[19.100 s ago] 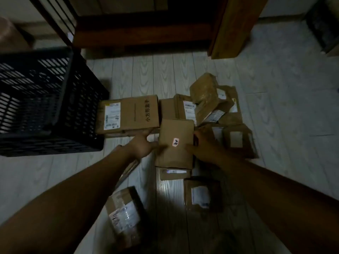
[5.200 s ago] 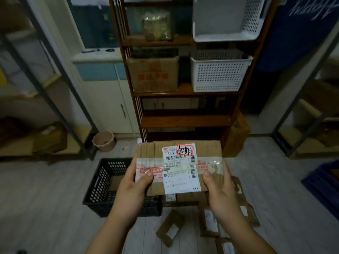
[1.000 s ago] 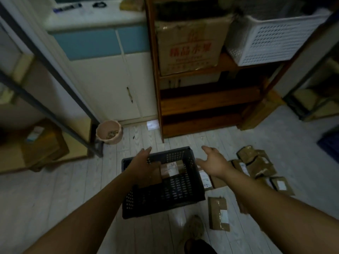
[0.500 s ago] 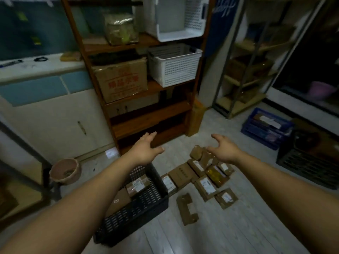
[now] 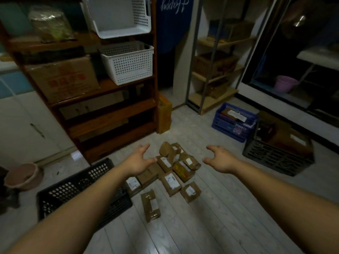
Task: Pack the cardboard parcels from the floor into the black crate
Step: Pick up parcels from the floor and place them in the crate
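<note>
One black slatted plastic crate (image 5: 80, 180), floor lower left, forearm partly covering it. About ten brown taped, white-labelled cardboard parcels (image 5: 171, 181), clustered just right of it. Left hand (image 5: 136, 163) and right hand (image 5: 220, 160) above pile: fingers spread wide, empty.

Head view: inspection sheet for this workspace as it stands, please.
Surface: pale plank floor, dim light.
Job's things: several cardboard parcels heaped on the floor right of the black crate; its inside is hidden by an arm.
Clutter: pink bucket, blue crate, dark crate holding a box.
Hands: left hand and right hand open, empty, above the parcels.
Cables: nothing seen.
Surroundings: wooden shelf with white baskets, metal rack.
</note>
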A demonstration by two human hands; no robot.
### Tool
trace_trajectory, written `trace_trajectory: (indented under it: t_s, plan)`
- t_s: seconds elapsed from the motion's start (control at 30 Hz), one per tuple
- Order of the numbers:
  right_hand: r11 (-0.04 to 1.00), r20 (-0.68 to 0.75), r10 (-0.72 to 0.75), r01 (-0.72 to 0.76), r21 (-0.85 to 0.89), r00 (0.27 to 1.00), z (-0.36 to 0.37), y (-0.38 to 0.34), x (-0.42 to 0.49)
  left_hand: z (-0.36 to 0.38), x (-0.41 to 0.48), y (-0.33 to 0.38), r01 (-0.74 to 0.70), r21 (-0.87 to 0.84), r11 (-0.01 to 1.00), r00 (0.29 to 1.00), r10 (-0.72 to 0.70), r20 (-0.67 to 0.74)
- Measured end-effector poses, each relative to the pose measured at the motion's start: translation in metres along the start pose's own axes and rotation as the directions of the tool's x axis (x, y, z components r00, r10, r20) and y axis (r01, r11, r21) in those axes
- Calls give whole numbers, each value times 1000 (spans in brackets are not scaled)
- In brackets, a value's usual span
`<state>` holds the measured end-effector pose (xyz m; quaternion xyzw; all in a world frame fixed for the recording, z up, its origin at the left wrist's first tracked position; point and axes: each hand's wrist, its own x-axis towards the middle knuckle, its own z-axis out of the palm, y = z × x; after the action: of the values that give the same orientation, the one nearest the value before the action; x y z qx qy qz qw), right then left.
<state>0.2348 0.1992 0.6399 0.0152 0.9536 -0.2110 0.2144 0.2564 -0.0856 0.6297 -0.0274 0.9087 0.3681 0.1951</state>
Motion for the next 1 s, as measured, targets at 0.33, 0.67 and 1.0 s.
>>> trace_trajectory:
  t_s: [0.33,0.67,1.0]
  plan:
    - [991,145,-90,73,116,985,44,9,78,26,51,-52,232,-122,965,972,-228,48]
    - [979,373,-188,145,141,908,120,14,201,69,103,-111,350,-385,854,925,-379,2]
    - [970,439,-237,188,152,867,337,63,364,238,209,-280,545,-415,728,792,-610,-32]
